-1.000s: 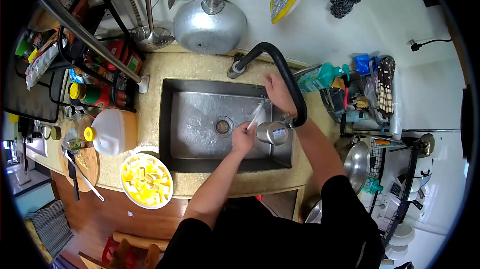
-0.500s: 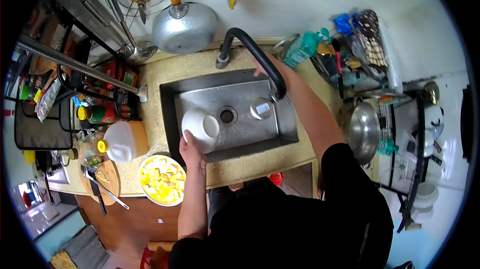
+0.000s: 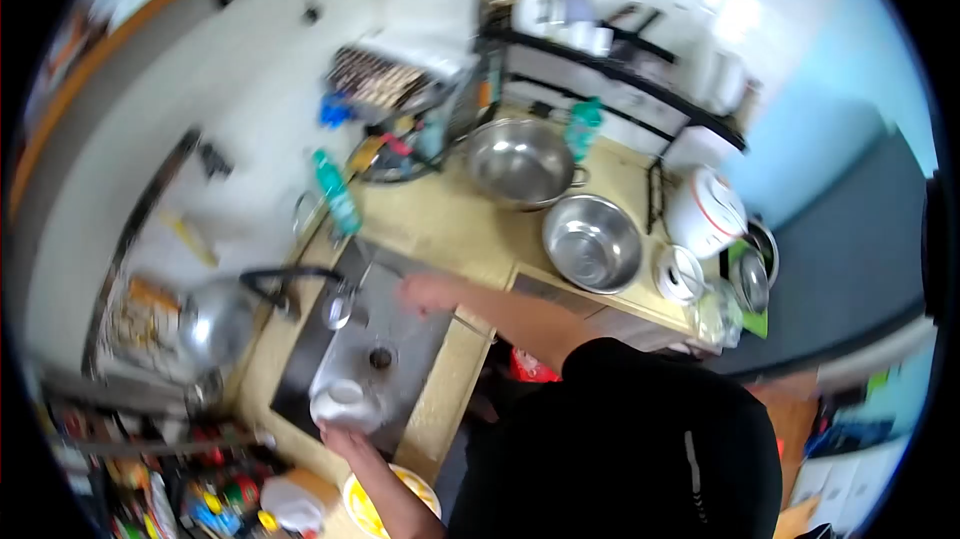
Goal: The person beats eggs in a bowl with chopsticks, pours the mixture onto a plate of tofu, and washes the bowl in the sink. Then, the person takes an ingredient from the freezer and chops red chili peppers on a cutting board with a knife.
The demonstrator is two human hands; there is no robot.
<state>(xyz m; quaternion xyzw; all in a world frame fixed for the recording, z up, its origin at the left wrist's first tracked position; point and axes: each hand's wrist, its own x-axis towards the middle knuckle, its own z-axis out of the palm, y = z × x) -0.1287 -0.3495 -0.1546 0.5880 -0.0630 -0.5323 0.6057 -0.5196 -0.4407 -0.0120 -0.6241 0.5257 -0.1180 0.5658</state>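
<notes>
My left hand (image 3: pixel 345 439) grips a white bowl (image 3: pixel 340 401) by its edge, tilted with its base up, over the near-left end of the metal sink (image 3: pixel 405 324). Above the sink's right part is my right hand (image 3: pixel 430 294), apart from the bowl. Its fingers are smeared by motion, and I make out nothing in it. The black faucet (image 3: pixel 285 277) arches over the basin. Below the spout is a small, round, shiny item (image 3: pixel 338 312) whose kind is unclear. The drain (image 3: pixel 380 358) shows mid-basin.
Two steel basins, one with handles (image 3: pixel 520 164) and a smaller one (image 3: pixel 592 242), stand on the right counter. Beyond them are a white cooker (image 3: pixel 705 211) and a rack (image 3: pixel 610 69). A green bottle (image 3: pixel 337 192) stands behind the sink. My left forearm partly covers a bowl of yellow pieces (image 3: pixel 365 509).
The view has swung right, bringing the right counter into sight. My right hand has come away from beside the faucet to over the sink. My left hand still holds the bowl.
</notes>
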